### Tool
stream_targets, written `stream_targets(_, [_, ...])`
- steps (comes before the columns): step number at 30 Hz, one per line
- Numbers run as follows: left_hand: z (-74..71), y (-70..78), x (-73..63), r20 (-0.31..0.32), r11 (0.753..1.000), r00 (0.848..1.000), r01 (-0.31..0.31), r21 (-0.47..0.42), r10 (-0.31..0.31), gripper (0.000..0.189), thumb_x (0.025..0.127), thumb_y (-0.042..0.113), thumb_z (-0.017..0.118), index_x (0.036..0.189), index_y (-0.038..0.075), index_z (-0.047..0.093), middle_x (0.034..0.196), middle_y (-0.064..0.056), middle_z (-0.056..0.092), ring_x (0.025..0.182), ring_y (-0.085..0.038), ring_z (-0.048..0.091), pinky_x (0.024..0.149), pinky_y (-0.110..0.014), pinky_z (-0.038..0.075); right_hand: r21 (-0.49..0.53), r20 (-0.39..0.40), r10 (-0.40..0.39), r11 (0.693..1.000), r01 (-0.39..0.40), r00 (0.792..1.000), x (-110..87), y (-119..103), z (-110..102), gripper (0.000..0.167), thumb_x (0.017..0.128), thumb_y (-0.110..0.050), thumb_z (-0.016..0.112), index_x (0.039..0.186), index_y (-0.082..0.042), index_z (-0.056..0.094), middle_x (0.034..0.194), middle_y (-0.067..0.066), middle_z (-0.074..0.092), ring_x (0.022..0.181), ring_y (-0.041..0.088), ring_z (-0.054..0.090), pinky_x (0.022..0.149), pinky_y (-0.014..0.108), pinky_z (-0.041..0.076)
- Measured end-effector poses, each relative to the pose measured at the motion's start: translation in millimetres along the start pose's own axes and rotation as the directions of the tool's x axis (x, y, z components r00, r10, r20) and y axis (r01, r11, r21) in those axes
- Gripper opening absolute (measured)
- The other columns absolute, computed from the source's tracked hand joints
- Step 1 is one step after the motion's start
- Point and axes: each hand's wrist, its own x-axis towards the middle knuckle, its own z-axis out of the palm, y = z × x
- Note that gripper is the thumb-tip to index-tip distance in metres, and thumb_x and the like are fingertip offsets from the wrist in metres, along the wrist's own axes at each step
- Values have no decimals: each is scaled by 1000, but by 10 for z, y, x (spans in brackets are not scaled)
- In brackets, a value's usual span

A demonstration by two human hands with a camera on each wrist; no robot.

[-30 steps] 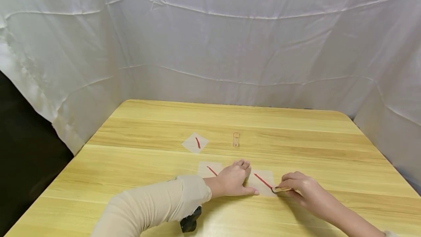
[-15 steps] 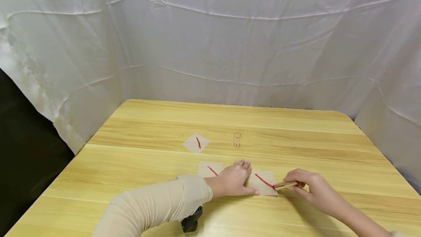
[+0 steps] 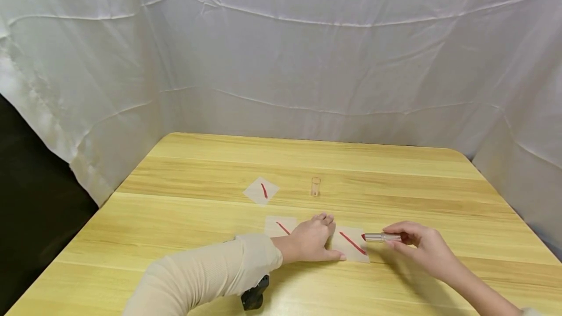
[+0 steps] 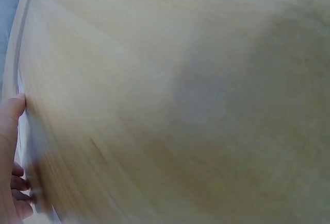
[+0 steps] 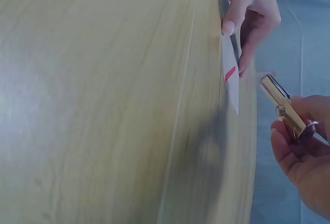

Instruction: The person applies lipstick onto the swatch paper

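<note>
A red lipstick (image 3: pixel 378 237) in a shiny metallic tube is pinched between the thumb and fingers of my right hand (image 3: pixel 423 250). Its red tip points left, at the right edge of a pale paper square (image 3: pixel 351 252) that bears one slanting red stroke. In the right wrist view the lipstick (image 5: pixel 283 108) is held up off the table. My left hand (image 3: pixel 309 239) lies flat with straight fingers, its thumb pressing this paper's left edge. Partly under the left wrist is a second paper square (image 3: pixel 272 228), also marked with a red line.
Farther back lies a third paper square (image 3: pixel 253 191), turned like a diamond, with a short red stroke. A clear lipstick cap (image 3: pixel 315 187) stands right of it on the wooden table (image 3: pixel 395 179). White cloth (image 3: pixel 281 62) hangs behind the table.
The lipstick tip has come off the paper at the stroke's lower end. My right hand has shifted right and lifted, turning the lipstick more level. My left hand has stayed put.
</note>
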Motion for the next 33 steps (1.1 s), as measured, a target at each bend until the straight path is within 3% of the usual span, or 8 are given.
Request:
stream_targets(3, [2,-4,7,-20,1000,1000,-4,-10,4,71,85,61,51,127,4,55,139,-14,48,131,-26,43,105,-28,40,17,-19,53,998,-53,998,10,-1,14,21,76,5,70,97,5,66,83,-15,65,68,-6,55,53,16,46])
stream_targets(8, [-19,-30,5,-40,996,999,2,-91,-5,58,84,60,55,102,7,65,137,-15,49,131,-28,44,105,-30,40,37,-55,68,997,-66,996,40,-40,52,28,78,5,68,104,11,63,89,-20,62,69,-6,53,52,17,45])
stream_targets(10, [-35,-51,5,-50,993,999,9,-121,-15,58,84,60,55,104,6,64,137,-15,49,131,-29,43,105,-31,39,47,-68,60,997,-57,996,53,-65,69,27,78,5,68,104,11,64,89,-20,61,67,-5,52,51,17,44])
stream_targets(14, [-98,-111,-6,-95,987,995,22,-159,-38,70,85,57,56,128,3,54,137,-14,50,131,-27,44,105,-32,40,73,-79,84,994,-78,993,98,-120,96,23,79,2,68,101,8,65,86,-20,61,63,-2,51,48,19,43])
stream_targets(17, [-180,-169,-28,-126,974,990,35,-223,-64,70,86,54,56,132,2,50,138,-14,49,131,-26,44,106,-32,39,92,-78,114,990,-107,990,144,-166,107,22,80,-1,69,101,5,66,84,-20,62,63,-2,52,49,19,44])
stream_targets(21, [-269,-269,-55,-159,935,982,42,-351,-103,72,87,52,56,136,1,44,141,-13,46,132,-23,43,108,-33,37,122,-67,163,981,-154,984,219,-232,118,23,80,-3,69,103,3,66,85,-21,63,67,-4,57,53,17,47])
stream_targets(26, [-376,-390,-93,-224,869,963,19,-494,-149,68,86,47,60,135,2,46,137,-11,50,129,-21,45,106,-33,38,187,-37,216,961,-205,976,298,-305,143,27,81,-4,69,106,4,65,86,-19,64,73,-3,61,60,17,52])
stream_targets(33, [-448,-547,-144,-303,816,923,19,-577,-236,62,84,42,66,133,6,51,135,-9,53,127,-23,48,104,-37,41,297,-34,210,935,-191,977,409,-372,252,29,81,-2,68,107,9,62,87,-19,64,76,-2,61,64,16,53])
